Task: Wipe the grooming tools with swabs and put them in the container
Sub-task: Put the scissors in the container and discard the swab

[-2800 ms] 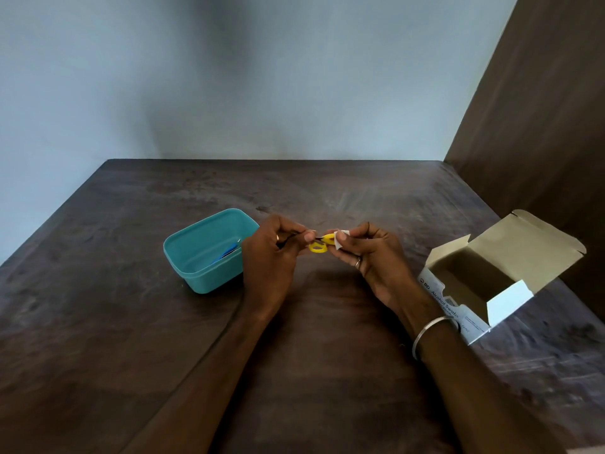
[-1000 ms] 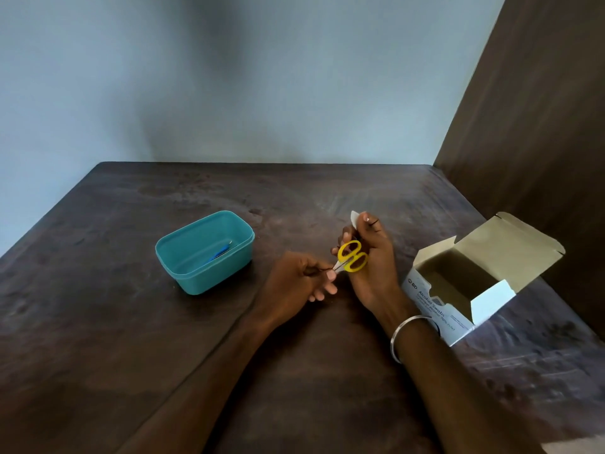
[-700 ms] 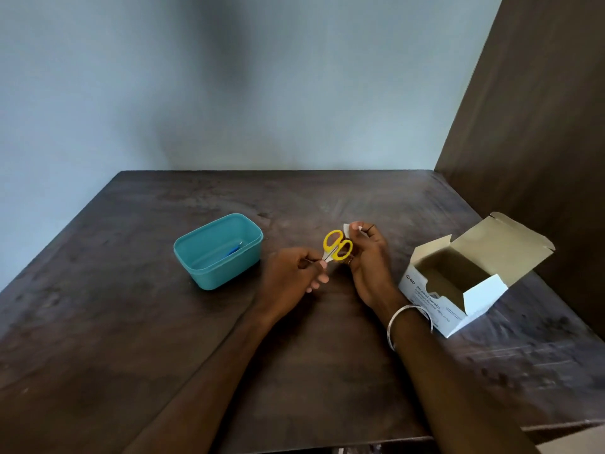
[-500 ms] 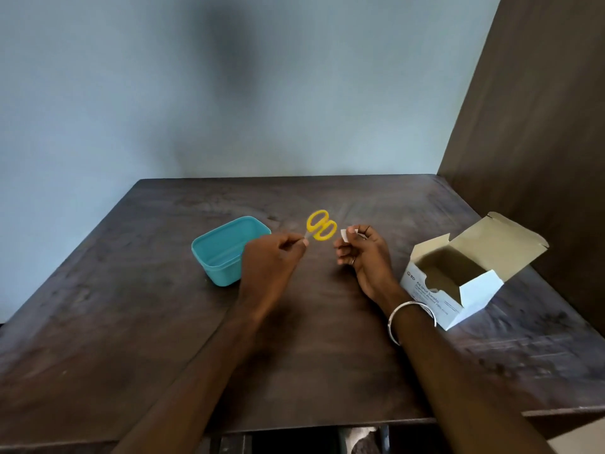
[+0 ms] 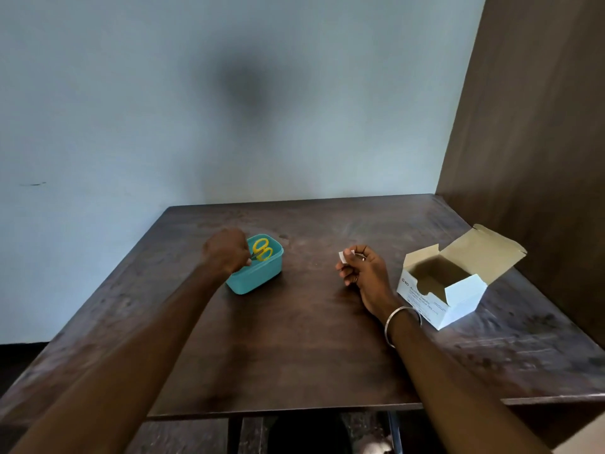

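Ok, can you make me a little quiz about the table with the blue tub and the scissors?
1. True or false: the yellow-handled scissors are over the open teal plastic tub.
2. Which hand pinches the small white swab: A, left hand, or B, right hand?
3. Fill in: the white cardboard box on the dark wooden table has its lid ____.

Key: 1 true; 2 B; 3 open.

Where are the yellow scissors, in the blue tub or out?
In. The yellow scissors sit inside the blue tub, with the left hand at their blades.
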